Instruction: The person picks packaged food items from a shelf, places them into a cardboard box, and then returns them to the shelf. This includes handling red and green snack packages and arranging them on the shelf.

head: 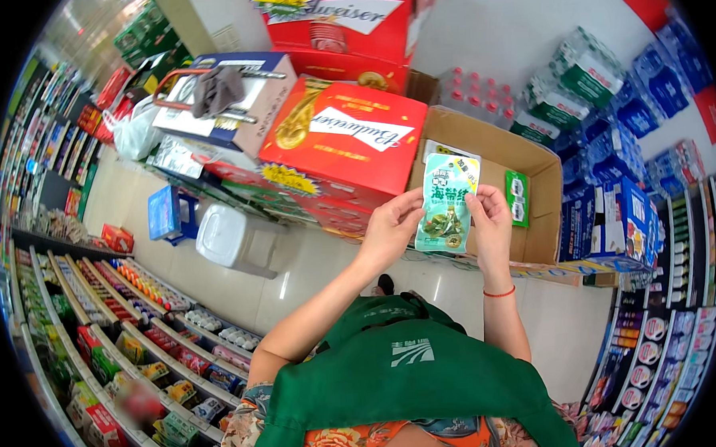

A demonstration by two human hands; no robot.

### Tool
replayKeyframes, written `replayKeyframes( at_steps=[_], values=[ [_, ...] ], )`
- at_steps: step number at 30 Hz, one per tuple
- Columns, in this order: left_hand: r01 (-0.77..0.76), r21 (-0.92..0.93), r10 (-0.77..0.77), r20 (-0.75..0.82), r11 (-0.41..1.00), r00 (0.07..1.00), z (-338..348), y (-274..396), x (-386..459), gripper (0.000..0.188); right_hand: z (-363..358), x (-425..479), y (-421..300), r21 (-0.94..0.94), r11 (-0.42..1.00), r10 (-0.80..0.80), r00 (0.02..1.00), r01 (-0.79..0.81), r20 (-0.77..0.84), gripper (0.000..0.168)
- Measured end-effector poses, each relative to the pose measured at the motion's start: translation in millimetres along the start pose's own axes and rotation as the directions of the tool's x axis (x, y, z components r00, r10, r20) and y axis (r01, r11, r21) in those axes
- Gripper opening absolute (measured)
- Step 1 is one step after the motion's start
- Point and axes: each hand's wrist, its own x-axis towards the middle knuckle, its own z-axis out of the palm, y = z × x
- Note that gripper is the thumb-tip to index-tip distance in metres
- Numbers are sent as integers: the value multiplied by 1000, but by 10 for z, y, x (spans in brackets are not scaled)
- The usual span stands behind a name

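Note:
A pale green snack pouch (446,210) with a printed food picture is held upright above an open cardboard box (538,156). My left hand (394,225) pinches its left edge between thumb and fingers. On the opposite edge, my right hand (490,214) grips it the same way; a thin red band circles that wrist. Inside the box lie a small green packet (517,198) and a whitish packet (450,149) partly hidden behind the pouch.
Left of the box stands a red Budweiser carton (354,137). Beyond it, a grey cloth (217,90) rests on a cart handle over another carton. Packs of bottled drinks (585,76) are stacked at right. A white plastic stool (221,235) stands on the floor, near stocked shelves (159,346).

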Motion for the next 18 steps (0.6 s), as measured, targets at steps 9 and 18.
replayKeyframes(
  at_steps=[9, 18],
  values=[
    [272, 52, -277, 166, 961, 946, 426, -330, 668, 41, -693, 497, 477, -235, 953, 194, 981, -191, -12, 20],
    [431, -22, -431, -7, 902, 902, 437, -896, 1196, 33, -799, 1031, 939, -575, 718, 521, 851, -393, 68, 25]
  ],
)
